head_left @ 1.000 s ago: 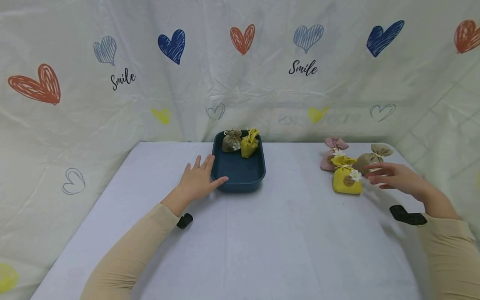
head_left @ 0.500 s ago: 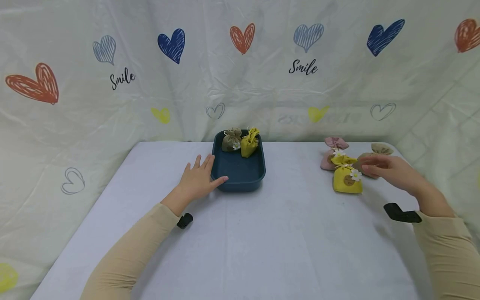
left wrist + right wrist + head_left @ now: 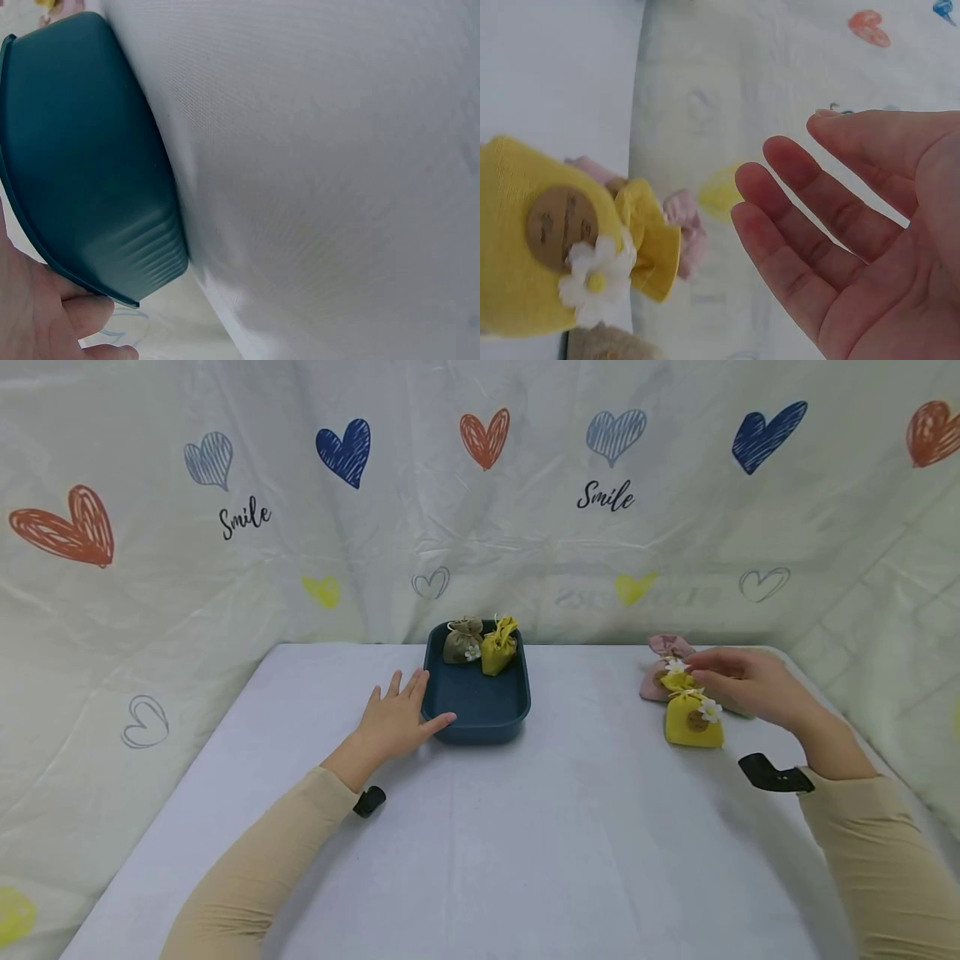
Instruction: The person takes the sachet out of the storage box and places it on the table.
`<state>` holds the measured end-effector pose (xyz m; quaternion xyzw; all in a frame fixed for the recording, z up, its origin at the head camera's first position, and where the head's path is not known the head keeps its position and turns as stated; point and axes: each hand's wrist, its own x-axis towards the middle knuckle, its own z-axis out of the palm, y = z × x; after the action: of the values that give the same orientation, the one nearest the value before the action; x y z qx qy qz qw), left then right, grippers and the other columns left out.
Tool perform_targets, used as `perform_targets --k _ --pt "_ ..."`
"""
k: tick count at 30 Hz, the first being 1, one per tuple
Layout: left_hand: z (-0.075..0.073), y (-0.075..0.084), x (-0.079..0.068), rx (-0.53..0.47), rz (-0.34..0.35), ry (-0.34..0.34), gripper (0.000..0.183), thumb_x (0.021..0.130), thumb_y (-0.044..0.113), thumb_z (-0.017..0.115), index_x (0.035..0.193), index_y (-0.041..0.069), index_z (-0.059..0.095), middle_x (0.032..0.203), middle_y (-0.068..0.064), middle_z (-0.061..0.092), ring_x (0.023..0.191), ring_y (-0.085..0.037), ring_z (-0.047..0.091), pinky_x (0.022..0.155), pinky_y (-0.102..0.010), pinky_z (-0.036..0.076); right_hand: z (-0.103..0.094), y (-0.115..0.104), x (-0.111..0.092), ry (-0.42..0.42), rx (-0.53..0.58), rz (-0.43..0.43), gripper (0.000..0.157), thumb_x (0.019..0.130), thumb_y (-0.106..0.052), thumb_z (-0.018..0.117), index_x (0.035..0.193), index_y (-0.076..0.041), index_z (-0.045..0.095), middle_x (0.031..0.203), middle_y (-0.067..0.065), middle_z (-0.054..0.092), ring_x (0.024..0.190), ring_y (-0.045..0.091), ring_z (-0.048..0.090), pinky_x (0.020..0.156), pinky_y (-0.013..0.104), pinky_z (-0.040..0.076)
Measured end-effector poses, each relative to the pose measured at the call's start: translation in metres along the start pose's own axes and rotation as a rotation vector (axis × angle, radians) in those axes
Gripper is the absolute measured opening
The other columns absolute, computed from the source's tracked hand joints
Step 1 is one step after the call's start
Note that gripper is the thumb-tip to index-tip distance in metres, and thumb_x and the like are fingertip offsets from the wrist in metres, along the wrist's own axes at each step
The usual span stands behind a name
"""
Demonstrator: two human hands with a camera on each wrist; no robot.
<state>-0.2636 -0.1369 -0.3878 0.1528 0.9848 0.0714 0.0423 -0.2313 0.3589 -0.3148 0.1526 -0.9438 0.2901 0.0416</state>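
My left hand (image 3: pixel 393 722) rests spread at the left rim of a dark teal tray (image 3: pixel 480 735); the left wrist view has its fingers (image 3: pixel 86 315) against the rim. A grey-brown drawstring pouch (image 3: pixel 457 648) and a yellow one (image 3: pixel 497 653) sit at the tray's far end. To the right, my right hand (image 3: pixel 757 685) hovers over another yellow pouch (image 3: pixel 690 727) with a white flower and round tag. Its fingers are loosely bent and hold nothing in the right wrist view. A pink pouch (image 3: pixel 652 683) stands behind. A beige pouch (image 3: pixel 611 346) is mostly hidden by that hand in the head view.
White cloth (image 3: pixel 525 843) covers the table. A pale curtain (image 3: pixel 540 543) printed with hearts hangs right behind its back edge. Each wrist carries a black camera strap, such as the right strap (image 3: pixel 772 774).
My right hand has moved left, from beside the beige pouch to above the yellow pouch, covering most of the beige one. The left hand and tray have stayed put.
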Motion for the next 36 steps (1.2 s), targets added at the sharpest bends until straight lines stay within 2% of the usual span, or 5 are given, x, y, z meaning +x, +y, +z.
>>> perform_targets --k 7,12,21,25,36 --pt "0.002 -0.001 0.001 0.001 -0.002 0.006 0.099 0.099 0.074 0.039 0.165 0.006 0.011 0.17 -0.013 0.013 0.155 -0.041 0.006 0.119 -0.065 0.012 0.009 -0.023 0.018 -0.049 -0.034 -0.005 0.037 0.105 -0.026 0.062 0.132 -0.001 0.066 0.129 0.022 0.066 0.115 0.038 0.061 0.077 0.01 0.044" --pt "0.003 -0.002 0.001 -0.001 -0.004 0.005 0.099 0.099 0.075 0.039 0.166 0.007 0.01 0.171 -0.012 0.012 0.155 -0.04 0.006 0.119 -0.065 0.011 0.016 -0.038 0.034 -0.102 -0.005 -0.037 0.034 0.106 -0.023 0.06 0.132 -0.002 0.066 0.129 0.019 0.066 0.118 0.037 0.061 0.081 0.012 0.046" --pt "0.002 -0.003 0.0 -0.002 -0.005 0.001 0.099 0.099 0.075 0.038 0.166 0.008 0.01 0.171 -0.011 0.012 0.156 -0.04 0.004 0.119 -0.065 0.01 0.036 -0.059 0.064 -0.128 0.008 -0.058 0.03 0.106 -0.02 0.061 0.129 -0.002 0.068 0.124 0.019 0.068 0.116 0.036 0.063 0.09 0.044 0.052" --pt "0.002 -0.003 0.002 -0.001 0.003 0.005 0.099 0.099 0.075 0.037 0.166 0.007 0.01 0.171 -0.011 0.011 0.156 -0.04 0.003 0.119 -0.065 0.01 0.046 -0.066 0.073 -0.129 -0.002 -0.089 0.029 0.105 -0.018 0.062 0.128 -0.002 0.069 0.123 0.018 0.069 0.117 0.036 0.064 0.097 0.052 0.05" --pt "0.002 -0.003 0.002 -0.008 0.0 0.008 0.099 0.099 0.074 0.039 0.166 0.007 0.01 0.171 -0.011 0.012 0.156 -0.04 0.004 0.119 -0.065 0.01 0.068 -0.088 0.104 -0.161 0.012 -0.106 0.026 0.105 -0.014 0.061 0.128 -0.002 0.068 0.123 0.018 0.068 0.114 0.035 0.064 0.096 0.053 0.052"
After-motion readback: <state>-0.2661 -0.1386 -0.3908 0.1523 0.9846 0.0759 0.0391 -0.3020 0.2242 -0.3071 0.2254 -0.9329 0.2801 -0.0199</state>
